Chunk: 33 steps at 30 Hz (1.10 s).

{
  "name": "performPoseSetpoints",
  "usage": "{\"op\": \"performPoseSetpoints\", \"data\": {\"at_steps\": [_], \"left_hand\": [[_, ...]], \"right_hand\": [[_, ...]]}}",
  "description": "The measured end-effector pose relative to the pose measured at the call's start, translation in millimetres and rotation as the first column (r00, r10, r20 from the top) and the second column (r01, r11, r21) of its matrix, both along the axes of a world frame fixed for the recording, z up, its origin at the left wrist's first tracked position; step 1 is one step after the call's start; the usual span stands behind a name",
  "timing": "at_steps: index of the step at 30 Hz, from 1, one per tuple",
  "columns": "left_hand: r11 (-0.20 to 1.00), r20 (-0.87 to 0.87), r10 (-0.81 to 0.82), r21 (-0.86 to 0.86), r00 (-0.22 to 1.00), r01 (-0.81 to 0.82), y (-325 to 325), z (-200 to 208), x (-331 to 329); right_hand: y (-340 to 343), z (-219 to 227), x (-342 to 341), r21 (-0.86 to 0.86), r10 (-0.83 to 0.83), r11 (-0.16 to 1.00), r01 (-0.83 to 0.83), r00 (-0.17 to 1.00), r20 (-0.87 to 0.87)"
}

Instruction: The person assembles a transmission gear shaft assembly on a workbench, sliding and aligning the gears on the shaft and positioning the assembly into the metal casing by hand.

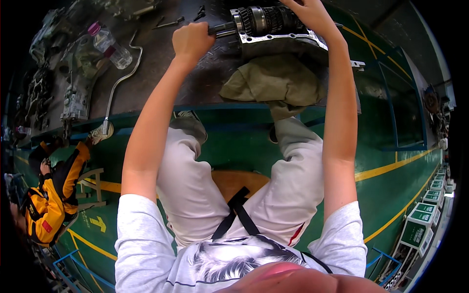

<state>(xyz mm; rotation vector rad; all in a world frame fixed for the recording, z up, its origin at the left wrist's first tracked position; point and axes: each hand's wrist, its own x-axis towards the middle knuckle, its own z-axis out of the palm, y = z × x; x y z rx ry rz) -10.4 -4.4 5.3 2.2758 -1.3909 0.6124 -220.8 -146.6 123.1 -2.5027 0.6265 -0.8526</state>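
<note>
A gear shaft assembly (266, 19) with dark toothed gears lies in an open metal gearbox housing (283, 41) at the far side of the workbench. My left hand (192, 40) is closed around the splined shaft (222, 29) sticking out at the left end. Over the right part of the gears reaches my right hand (312, 13), its visible fingers stretched out and apart; the upper picture edge cuts off some of it. Whether those fingers touch the gears is unclear. An olive-green cloth (276, 80) lies crumpled just this side of the housing, draping over the bench edge.
On the bench (156, 53) to the left are a bent metal bar (115, 90), a clear bottle (110, 46) with a pink cap, bolts (171, 22) and metal castings (75, 93). A person in a yellow-and-black jacket (46, 210) sits at lower left. Green-and-white boxes (417, 224) line the right.
</note>
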Motion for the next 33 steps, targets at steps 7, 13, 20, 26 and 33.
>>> {"op": "performPoseSetpoints", "data": {"at_steps": [7,13,20,26,33], "left_hand": [[0.905,0.321,-0.170,-0.324,0.932,0.277,-1,-14,8],[0.930,0.249,-0.174,-0.277,0.953,0.243,3,-13,9],[0.998,-0.016,-0.005,0.063,1.000,0.006,-2,8,1],[0.990,-0.108,-0.022,0.138,0.994,0.037,0,15,3],[0.998,-0.046,-0.032,0.049,0.998,0.034,0,5,2]], "right_hand": [[9,5,16,-0.024,0.105,0.994,-0.105,0.994,0.010],[27,-3,32,0.047,0.219,0.975,-0.215,0.971,-0.096],[29,-7,32,-0.062,0.187,0.974,-0.216,0.932,-0.310],[29,-7,32,-0.063,0.194,0.972,-0.225,0.927,-0.322],[28,-8,32,-0.007,0.181,0.981,-0.196,0.921,-0.345]]}}
